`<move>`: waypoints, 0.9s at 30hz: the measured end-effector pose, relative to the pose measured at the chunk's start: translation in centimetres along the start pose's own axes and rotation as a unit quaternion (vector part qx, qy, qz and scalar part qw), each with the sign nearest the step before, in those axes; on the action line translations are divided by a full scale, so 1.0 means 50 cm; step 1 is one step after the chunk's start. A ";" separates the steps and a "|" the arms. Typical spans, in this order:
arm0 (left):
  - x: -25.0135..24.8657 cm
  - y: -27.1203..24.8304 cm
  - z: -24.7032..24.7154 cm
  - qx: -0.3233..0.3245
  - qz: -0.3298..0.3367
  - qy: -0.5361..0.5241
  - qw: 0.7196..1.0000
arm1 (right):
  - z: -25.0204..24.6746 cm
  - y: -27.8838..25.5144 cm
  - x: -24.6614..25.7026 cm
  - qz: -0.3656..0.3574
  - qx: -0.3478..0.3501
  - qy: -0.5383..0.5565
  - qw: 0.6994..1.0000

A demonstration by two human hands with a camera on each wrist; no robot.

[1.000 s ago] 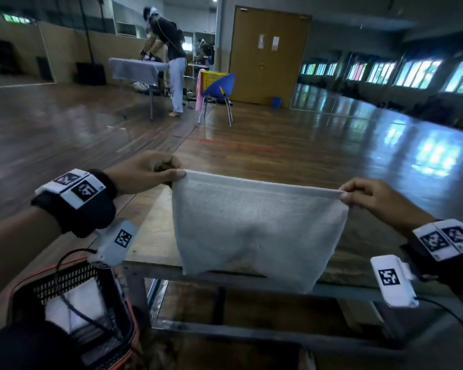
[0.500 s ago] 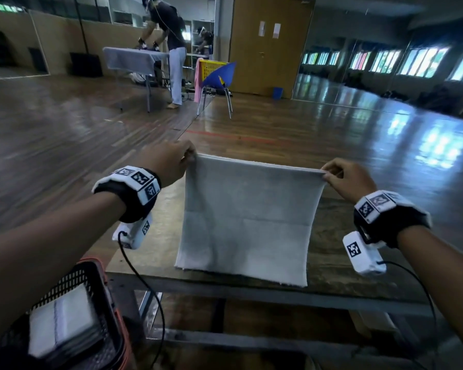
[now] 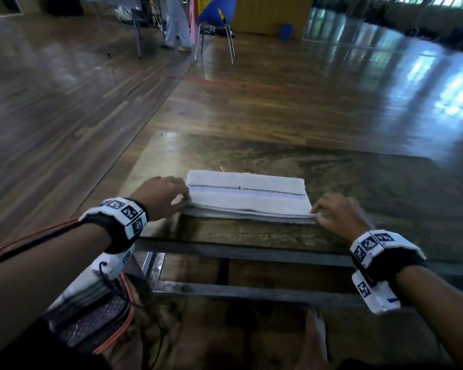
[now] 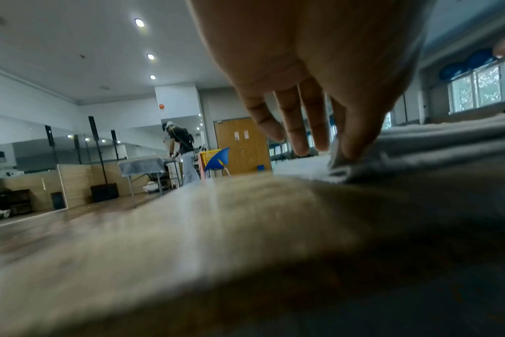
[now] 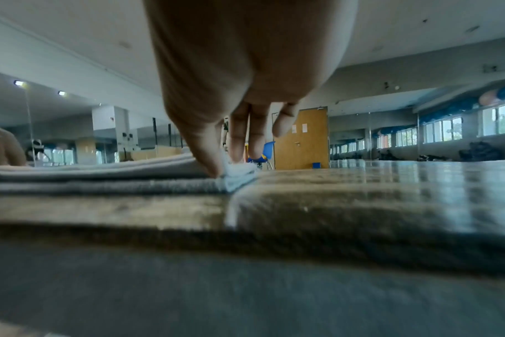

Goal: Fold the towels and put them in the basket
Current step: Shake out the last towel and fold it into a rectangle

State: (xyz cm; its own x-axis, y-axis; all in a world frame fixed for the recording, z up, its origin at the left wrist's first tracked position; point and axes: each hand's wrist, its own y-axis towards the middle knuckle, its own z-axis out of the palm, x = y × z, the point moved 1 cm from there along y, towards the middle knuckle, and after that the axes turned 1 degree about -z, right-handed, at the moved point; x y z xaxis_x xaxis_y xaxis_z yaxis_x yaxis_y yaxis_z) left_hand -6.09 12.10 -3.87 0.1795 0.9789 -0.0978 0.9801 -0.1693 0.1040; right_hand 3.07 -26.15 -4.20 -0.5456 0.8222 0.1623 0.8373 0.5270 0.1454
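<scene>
**Pinching both near corners of a folded white towel on the wooden table**

Lying flat at the centre of the wooden table (image 3: 251,236), the white towel (image 3: 246,200) is folded into a long band of several layers, with a dark checked line and a pale blue stripe running across its top. The left hand (image 3: 161,196) sits at the towel's 9 o'clock end, thumb and forefinger pinching the near corner layers while the other fingers (image 4: 291,127) hang loosely extended. The right hand (image 3: 337,217) is at the 3 o'clock end, pinching the near corner of the upper layers the same way. At 7 o'clock from the towel, beside the table, stands a dark mesh basket (image 3: 99,316) with an orange rim, holding folded white cloth. A blue chair (image 3: 217,12) stands far off at 12 o'clock.
</scene>
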 end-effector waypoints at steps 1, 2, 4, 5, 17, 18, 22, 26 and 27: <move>0.000 -0.011 0.021 0.018 -0.010 -0.012 1.000 | 0.016 -0.008 -0.005 0.001 0.040 -0.027 0.999; 0.002 -0.019 0.036 0.022 -0.025 -0.034 0.999 | 0.029 -0.012 -0.011 -0.001 0.060 -0.037 0.997; 0.008 -0.024 0.050 0.014 -0.045 -0.073 0.996 | 0.039 -0.016 -0.020 0.001 0.052 -0.014 0.999; 0.011 -0.024 0.051 0.013 -0.046 -0.080 0.996 | 0.042 -0.016 -0.023 0.002 0.047 -0.001 0.999; 0.001 -0.027 0.021 -0.070 -0.010 0.021 0.997 | 0.026 0.000 -0.010 -0.007 -0.089 -0.055 0.994; -0.001 -0.030 0.034 -0.027 -0.023 0.016 0.999 | 0.035 -0.002 -0.013 0.001 -0.036 -0.073 0.997; 0.002 -0.030 0.045 -0.024 -0.046 -0.019 0.998 | 0.044 -0.002 -0.025 0.009 -0.001 -0.064 0.998; 0.001 -0.035 0.038 -0.051 -0.007 -0.020 0.998 | 0.042 -0.002 -0.035 0.003 -0.001 -0.055 0.998; 0.000 -0.036 0.037 -0.056 -0.004 -0.023 0.998 | 0.041 -0.002 -0.036 0.003 -0.005 -0.056 0.998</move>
State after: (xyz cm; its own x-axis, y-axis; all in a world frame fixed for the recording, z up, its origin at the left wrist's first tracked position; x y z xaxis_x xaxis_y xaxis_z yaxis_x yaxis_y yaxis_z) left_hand -7.67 12.18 -5.88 0.1785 0.9734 -0.1433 0.9660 -0.1457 0.2134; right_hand 4.03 -27.25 -6.49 -0.5339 0.8438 0.0539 0.8394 0.5213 0.1538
